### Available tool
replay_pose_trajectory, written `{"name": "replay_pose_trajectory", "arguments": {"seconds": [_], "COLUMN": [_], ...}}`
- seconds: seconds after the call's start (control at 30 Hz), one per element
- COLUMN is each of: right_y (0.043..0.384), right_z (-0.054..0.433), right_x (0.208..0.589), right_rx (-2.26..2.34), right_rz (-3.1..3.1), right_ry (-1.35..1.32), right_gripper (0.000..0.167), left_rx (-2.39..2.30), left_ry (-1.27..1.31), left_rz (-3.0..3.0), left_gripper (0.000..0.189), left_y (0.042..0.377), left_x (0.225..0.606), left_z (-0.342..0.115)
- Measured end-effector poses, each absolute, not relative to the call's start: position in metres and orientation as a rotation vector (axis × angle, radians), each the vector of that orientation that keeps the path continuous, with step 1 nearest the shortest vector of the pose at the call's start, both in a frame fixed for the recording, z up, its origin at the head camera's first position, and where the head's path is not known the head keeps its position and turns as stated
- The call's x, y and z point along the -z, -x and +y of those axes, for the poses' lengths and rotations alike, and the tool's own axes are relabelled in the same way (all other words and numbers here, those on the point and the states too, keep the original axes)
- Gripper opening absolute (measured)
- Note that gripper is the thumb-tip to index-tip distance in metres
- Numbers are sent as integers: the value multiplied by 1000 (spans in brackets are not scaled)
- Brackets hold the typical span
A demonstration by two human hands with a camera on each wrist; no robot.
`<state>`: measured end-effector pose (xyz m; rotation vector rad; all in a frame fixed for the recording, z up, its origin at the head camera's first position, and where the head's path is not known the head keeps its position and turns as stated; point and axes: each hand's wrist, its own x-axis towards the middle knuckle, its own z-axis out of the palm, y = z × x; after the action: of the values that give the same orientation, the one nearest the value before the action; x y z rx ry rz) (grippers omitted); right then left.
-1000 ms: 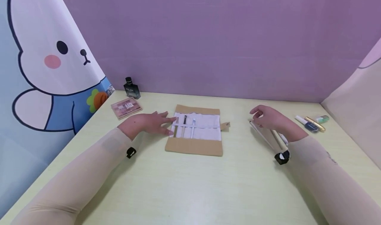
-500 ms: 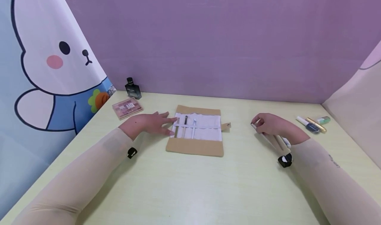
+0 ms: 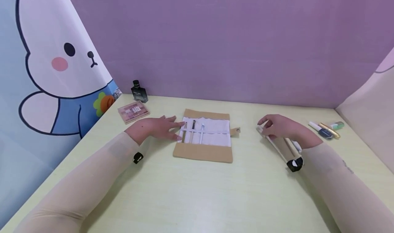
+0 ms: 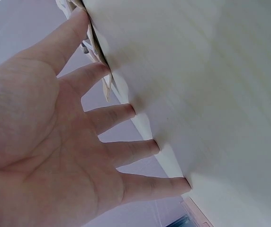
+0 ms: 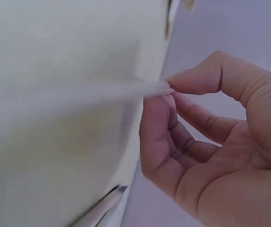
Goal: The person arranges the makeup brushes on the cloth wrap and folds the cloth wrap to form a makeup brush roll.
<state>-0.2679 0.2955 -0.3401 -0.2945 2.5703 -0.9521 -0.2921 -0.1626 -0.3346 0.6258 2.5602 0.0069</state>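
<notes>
A tan fabric brush roll (image 3: 203, 153) with a white pocketed lining lies unfolded on the table. Three slim makeup brushes stand in its left pockets, a dark-tipped brush (image 3: 193, 125) among them. My left hand (image 3: 158, 127) rests at the roll's left edge, fingers spread and straight; the left wrist view shows its fingertips (image 4: 130, 109) down on the tabletop. Off to the right of the roll, my right hand (image 3: 278, 127) pinches one end of a slender pale makeup brush (image 5: 93, 92) between thumb and forefinger. That brush is blurred in the right wrist view.
Beneath my right wrist lie more brushes (image 3: 293, 147). A pink makeup palette (image 3: 133, 112) and a black bottle (image 3: 139, 92) sit at the back left. Several small cosmetic tubes (image 3: 326, 131) lie at the far right. A purple backdrop (image 3: 221, 48) hangs behind the table.
My right hand came down to the brush end, and its fingertips now pinch it and have shifted slightly left. My left hand stays at the roll. The whole head view slid slightly right.
</notes>
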Motion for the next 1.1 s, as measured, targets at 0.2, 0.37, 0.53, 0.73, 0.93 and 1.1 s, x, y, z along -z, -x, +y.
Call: {"name": "replay_pose_trajectory", "arguments": {"seconds": [0.2, 0.37, 0.53, 0.73, 0.93, 1.1], "right_y": [273, 277, 283, 288, 295, 302], "right_z": [280, 261, 242, 222, 205, 194], "right_x": [330, 325, 320, 317, 319, 320], "right_rx": [1174, 1314, 1372, 1427, 1518, 1551], "right_rz": [2520, 2470, 2456, 2415, 2350, 2340], "right_ry": [303, 292, 282, 277, 276, 254], "right_gripper": [57, 59, 58, 57, 57, 57], "left_rx": [-12, -10, 2, 7, 1, -5], "left_ry": [-617, -624, -630, -634, -632, -628], "left_rz": [2563, 2561, 2562, 2561, 2560, 2559], "left_gripper": [80, 80, 80, 79, 80, 80], "left_y": [292, 292, 293, 294, 295, 294], "left_x": [334, 336, 337, 337, 337, 336], "left_z": [-164, -165, -165, -164, -164, -163]}}
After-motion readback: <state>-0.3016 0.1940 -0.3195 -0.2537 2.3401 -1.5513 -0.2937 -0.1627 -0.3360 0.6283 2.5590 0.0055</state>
